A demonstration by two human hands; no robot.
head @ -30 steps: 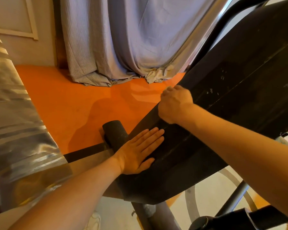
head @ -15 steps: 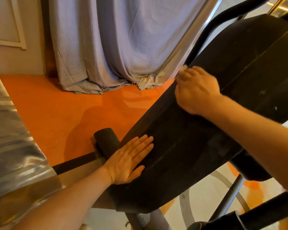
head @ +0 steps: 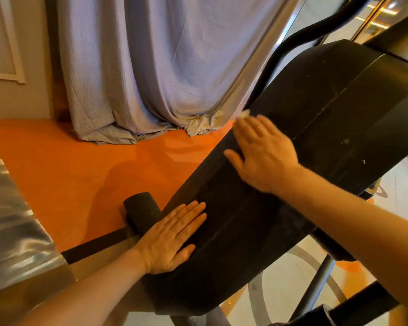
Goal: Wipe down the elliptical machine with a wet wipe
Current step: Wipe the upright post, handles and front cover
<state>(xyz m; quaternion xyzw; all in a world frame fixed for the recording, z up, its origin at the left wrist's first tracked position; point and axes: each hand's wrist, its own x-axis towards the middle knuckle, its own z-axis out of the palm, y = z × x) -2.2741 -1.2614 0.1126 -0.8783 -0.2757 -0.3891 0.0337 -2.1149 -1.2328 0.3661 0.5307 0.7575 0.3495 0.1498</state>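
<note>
The elliptical machine's black housing (head: 320,118) slants from lower middle to upper right. My right hand (head: 262,154) lies on its upper left edge with fingers spread and fairly straight, pressing a white wet wipe (head: 245,112) of which only a small corner shows past the fingertips. My left hand (head: 172,238) rests flat on the lower part of the housing, fingers straight and together, holding nothing. A black foam-covered bar end (head: 140,211) sticks out just left of that hand.
Orange floor (head: 64,175) spreads to the left. A grey curtain (head: 165,67) hangs behind and bunches on the floor. A shiny silver surface (head: 7,220) fills the left edge. Black tubes (head: 320,285) of the machine run at lower right over a pale patterned floor.
My right hand has slid up the housing's edge and its fingers have gone from curled to spread flat. My left hand has stayed in place. The view has shifted slightly.
</note>
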